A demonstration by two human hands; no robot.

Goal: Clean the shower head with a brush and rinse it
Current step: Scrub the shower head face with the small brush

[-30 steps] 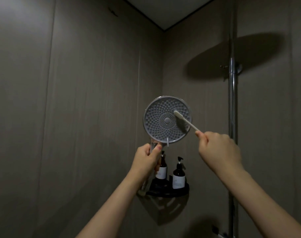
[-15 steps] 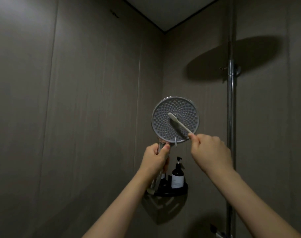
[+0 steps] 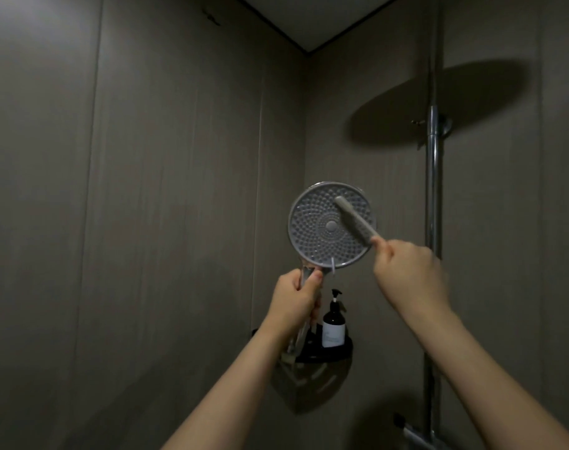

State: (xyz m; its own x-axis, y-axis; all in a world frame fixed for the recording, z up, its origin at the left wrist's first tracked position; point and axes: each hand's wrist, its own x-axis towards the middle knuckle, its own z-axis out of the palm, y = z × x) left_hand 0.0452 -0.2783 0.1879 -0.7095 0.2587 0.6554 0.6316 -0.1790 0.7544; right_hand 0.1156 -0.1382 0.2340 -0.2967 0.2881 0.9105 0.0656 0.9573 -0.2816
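Brush [image 3: 354, 220] now upper-right (beyond right hand [image 3: 409, 274])

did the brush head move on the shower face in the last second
Yes. The brush head now lies above and right of the centre button on the shower head; half a second ago it sat beside it.

- Grey-brown panelled walls [image 3: 147, 190] meet in a corner under a pale ceiling [image 3: 309, 17].
- A chrome riser pipe [image 3: 433, 206] runs upright on the right wall.
- A black corner shelf [image 3: 336, 354] carries a dark pump bottle [image 3: 333, 323].
- Light is dim.
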